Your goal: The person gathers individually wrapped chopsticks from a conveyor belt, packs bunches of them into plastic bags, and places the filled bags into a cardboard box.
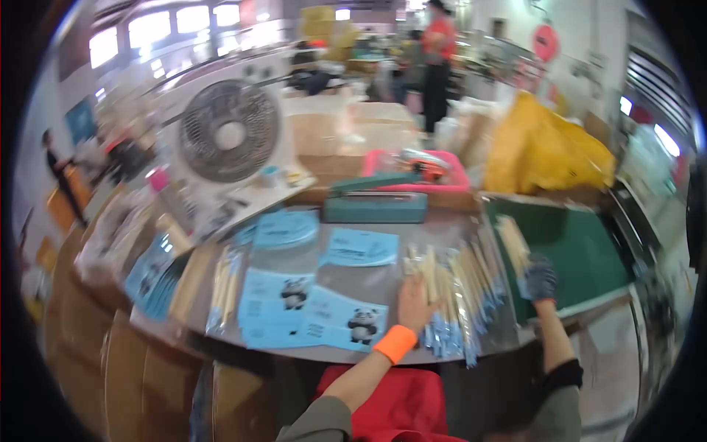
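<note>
My left hand (417, 303), bare with an orange wristband, rests at the left edge of a row of wooden stick packs (460, 295) in clear and blue wrapping; its fingers are partly hidden among them. In a dark glove, my right hand (541, 278) is closed round the lower end of one pack of wooden sticks (513, 241), held over the green board (578, 247). Blue panda-printed cards (276, 306) lie left of my left hand. Beyond them are another blue card (361, 247) and a stack of blue pieces (286, 228).
A teal heat sealer (375, 208) stands at the back of the table, with a pink tray (460, 173) behind it. To the left are a fan (230, 132) and more stick packs (224, 289). A yellow bag (549, 151) sits at back right. A person (438, 62) stands far off.
</note>
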Tool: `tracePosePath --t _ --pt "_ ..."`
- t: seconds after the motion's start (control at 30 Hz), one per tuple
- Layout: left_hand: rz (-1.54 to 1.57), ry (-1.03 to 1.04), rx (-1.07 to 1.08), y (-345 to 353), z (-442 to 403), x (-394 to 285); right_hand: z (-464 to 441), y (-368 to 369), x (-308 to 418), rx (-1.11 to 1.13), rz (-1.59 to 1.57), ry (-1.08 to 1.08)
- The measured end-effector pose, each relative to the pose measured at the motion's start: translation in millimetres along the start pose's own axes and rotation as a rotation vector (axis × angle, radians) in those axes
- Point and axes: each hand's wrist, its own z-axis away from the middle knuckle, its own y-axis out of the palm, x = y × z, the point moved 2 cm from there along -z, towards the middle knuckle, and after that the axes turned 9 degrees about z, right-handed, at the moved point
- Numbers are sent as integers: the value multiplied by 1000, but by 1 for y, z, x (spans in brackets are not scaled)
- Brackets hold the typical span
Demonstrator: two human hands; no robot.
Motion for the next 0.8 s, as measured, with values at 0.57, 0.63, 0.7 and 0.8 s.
tracePosePath --t 0.57,0.63,0.7,0.8 --pt "1037 -893 181 -14 -40 21 33 126 141 509 -246 288" --pt "965 -888 201 -10 -37 17 58 105 177 681 -788 325" --pt "996 -819 288 -25 -24 -2 93 76 208 678 -1168 387" --pt "1082 -662 134 -45 56 -5 186 52 221 501 -1188 403"
